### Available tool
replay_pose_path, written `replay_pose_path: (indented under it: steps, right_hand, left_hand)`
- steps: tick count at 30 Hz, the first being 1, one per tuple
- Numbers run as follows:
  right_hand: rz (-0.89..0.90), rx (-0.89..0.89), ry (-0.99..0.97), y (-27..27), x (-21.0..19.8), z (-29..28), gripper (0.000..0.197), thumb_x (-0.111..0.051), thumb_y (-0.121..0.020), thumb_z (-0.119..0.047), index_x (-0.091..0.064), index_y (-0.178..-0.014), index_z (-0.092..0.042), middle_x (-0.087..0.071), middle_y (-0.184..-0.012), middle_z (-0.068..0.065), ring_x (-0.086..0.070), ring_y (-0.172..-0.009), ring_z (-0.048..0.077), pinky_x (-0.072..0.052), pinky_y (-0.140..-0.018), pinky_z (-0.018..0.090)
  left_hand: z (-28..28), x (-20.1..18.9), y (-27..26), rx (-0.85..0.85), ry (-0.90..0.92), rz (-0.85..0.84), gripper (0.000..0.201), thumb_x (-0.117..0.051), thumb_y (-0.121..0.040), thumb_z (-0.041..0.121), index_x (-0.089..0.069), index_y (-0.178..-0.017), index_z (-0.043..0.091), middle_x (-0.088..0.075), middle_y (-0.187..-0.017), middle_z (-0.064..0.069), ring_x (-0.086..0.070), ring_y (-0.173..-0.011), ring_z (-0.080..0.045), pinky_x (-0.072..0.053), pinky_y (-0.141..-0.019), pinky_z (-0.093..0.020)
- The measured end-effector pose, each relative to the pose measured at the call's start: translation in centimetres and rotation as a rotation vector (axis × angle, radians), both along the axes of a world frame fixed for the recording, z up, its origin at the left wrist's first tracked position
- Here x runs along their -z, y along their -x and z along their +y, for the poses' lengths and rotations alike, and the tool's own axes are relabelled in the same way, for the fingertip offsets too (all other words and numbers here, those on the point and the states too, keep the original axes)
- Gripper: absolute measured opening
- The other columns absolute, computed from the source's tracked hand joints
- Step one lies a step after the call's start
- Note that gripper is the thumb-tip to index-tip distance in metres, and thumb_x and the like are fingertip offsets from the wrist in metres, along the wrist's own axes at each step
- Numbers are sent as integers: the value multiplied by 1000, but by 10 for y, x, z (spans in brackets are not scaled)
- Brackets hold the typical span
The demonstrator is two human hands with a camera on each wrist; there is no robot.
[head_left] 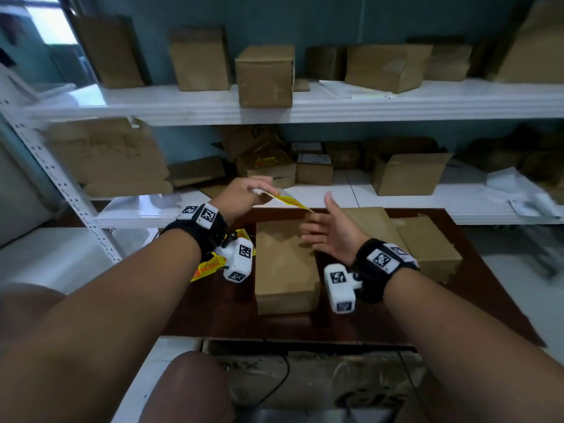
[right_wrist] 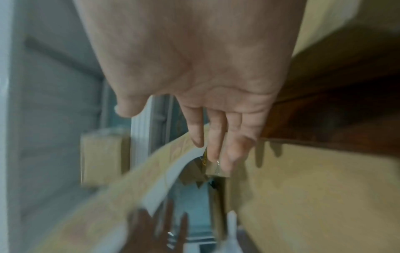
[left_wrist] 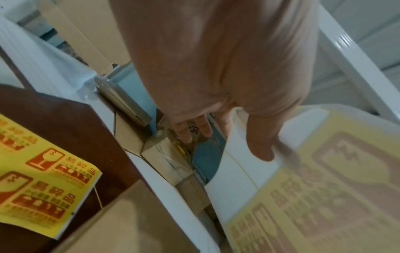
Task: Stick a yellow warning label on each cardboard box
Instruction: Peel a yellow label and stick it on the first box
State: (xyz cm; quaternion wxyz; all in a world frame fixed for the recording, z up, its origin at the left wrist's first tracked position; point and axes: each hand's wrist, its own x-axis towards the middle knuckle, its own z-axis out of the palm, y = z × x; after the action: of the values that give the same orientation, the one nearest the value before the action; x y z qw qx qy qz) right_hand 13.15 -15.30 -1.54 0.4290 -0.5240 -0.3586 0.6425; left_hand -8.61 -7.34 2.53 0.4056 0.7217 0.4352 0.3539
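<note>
My left hand is raised over the far edge of the brown table and pinches a yellow warning label at its left end. In the left wrist view my thumb presses on the label's white margin. The label slopes down to the right, and its far tip reaches the straight fingers of my right hand, which is spread with the palm facing left. Below both hands a plain cardboard box lies flat on the table.
A stack of yellow labels lies on the table left of the box, under my left wrist. Two more cardboard boxes sit to the right. White shelves behind the table carry several boxes.
</note>
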Motion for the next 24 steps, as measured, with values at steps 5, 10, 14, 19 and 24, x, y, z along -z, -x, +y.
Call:
replay_pose_path:
  steps: [5,10,14,19,24]
  right_hand:
    - [418,193,69,-7,2,16,60,-68,-89,-48,-59,-133,-9,-71,-118,7,-75,-91,19,-54,-49,20]
    - [416,470,-50,-10,20,41,41,-69,-93,-12,-59,-131,0,-70,-115,14,-73,-67,14,-57,-54,20]
    - [444,539,-121,-11,36,48,18,-67,-94,-5,-63,-111,-3,-69,-108,14,-69,-83,19,-59,-64,25]
    - [421,526,-132,-6,44,48,17,-66,-94,-2,-53,-84,-9,-66,-88,8,-64,-80,19,-62,-70,31]
    - [295,523,-135,-13,56,53,26,-74,-89,-11,-51,-101,-9,-67,-110,18,-70,-91,31,-62,-68,35]
  left_hand:
    - [7,10,-2,38,57,-90,50,-62,-85,-15,-80,-85,32,-52,-143,-1,-48,-132,-12,-47,-96,-17]
    - [13,30,-10,-224,309,-539,39,-51,-98,-1,-51,-134,15,-68,-121,-13,-69,-102,-25,-57,-86,-40]
    - [6,50,-13,-194,553,-628,37,-43,-106,28,-48,-134,5,-74,-109,-14,-73,-96,-28,-58,-85,-41]
    - [10,76,-15,-157,478,-543,34,-57,-96,3,-59,-130,0,-73,-112,-16,-73,-96,-24,-61,-79,-34]
    - [24,85,-4,-157,459,-532,24,-62,-93,1,-65,-116,-4,-74,-110,-18,-71,-98,-27,-60,-83,-35]
